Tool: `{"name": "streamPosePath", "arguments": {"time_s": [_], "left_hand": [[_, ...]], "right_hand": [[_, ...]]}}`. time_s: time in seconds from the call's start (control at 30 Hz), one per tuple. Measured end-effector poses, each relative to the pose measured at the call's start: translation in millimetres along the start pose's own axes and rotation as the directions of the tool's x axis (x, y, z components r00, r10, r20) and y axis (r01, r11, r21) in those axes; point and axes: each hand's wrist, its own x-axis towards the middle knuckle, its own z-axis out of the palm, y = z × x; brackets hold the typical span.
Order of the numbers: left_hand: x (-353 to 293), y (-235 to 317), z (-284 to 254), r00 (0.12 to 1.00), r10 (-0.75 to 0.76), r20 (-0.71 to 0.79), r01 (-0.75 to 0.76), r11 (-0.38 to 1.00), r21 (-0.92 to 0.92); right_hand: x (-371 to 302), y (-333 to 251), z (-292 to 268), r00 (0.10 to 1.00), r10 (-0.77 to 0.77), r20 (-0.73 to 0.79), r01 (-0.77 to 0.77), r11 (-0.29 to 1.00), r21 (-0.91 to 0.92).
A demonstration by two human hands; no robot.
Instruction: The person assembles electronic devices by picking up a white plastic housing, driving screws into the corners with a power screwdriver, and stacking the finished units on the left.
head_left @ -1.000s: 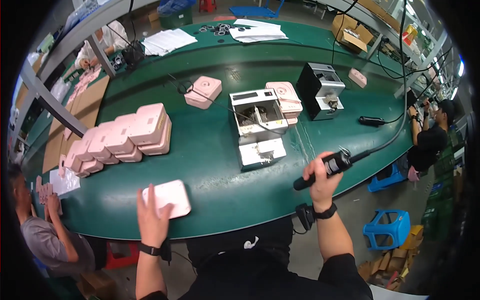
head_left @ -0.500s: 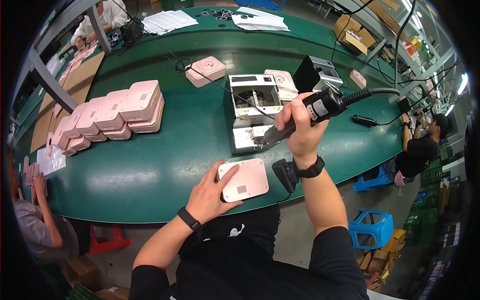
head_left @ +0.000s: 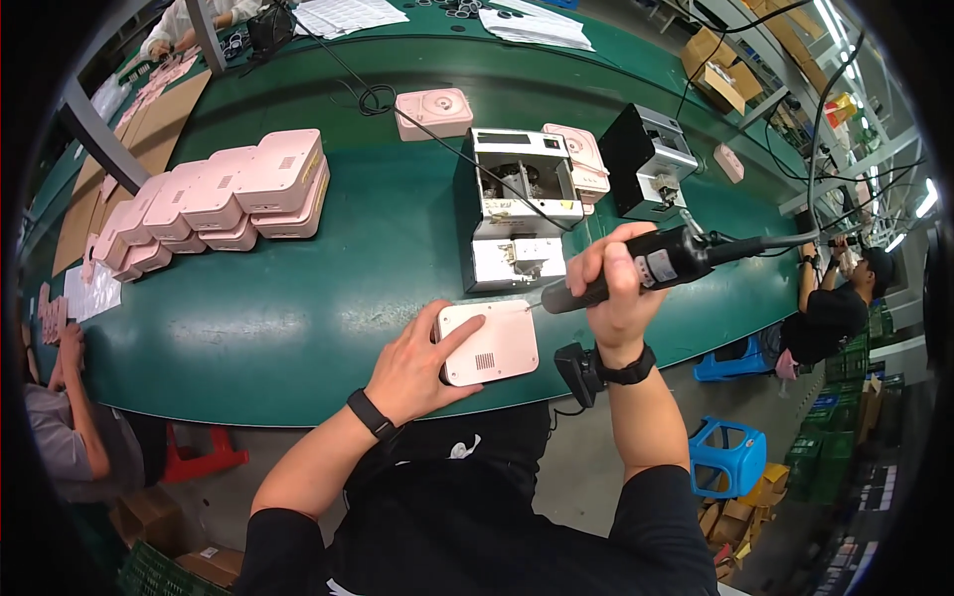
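Near the left end of the green table (head_left: 298, 298) stand stacked pink casings (head_left: 224, 194). At the table's near edge the left hand (head_left: 417, 370) lies flat on a pale pink casing (head_left: 494, 343), fingers spread over its left side, pressing it down. Behind it stands an open white machine (head_left: 519, 214). The right hand (head_left: 621, 288) has its fingers clamped around a black electric screwdriver (head_left: 651, 266), whose tip touches the casing's far right corner.
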Motion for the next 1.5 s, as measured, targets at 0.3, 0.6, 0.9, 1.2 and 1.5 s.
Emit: {"name": "streamPosePath", "arguments": {"time_s": [0.3, 0.6, 0.9, 1.2, 1.5], "left_hand": [[-2.3, -7.0, 9.7, 0.995, 0.049, -0.09, -0.046, 0.998, 0.034], [4.1, -2.4, 10.9, 0.998, 0.022, -0.061, -0.022, 1.0, -0.002], [18.4, -1.4, 19.5, 0.997, 0.033, -0.063, -0.034, 0.999, -0.014], [18.8, -2.9, 18.7, 0.999, 0.02, -0.037, -0.02, 1.0, -0.022], [19.1, -2.9, 17.2, 0.996, 0.053, -0.077, -0.052, 0.999, 0.004]], "right_hand": [[-6.4, 14.5, -7.2, 1.0, 0.005, 0.018, -0.006, 0.998, 0.056], [8.6, -9.1, 9.9, 0.998, -0.008, 0.067, 0.011, 0.999, -0.036], [36.8, -6.5, 17.3, 0.998, -0.051, 0.039, 0.053, 0.998, -0.032], [18.5, 0.1, 23.7, 0.998, 0.006, 0.056, -0.008, 0.999, 0.039], [12.7, 19.7, 23.9, 0.993, -0.009, 0.118, 0.005, 1.0, 0.031]]}}
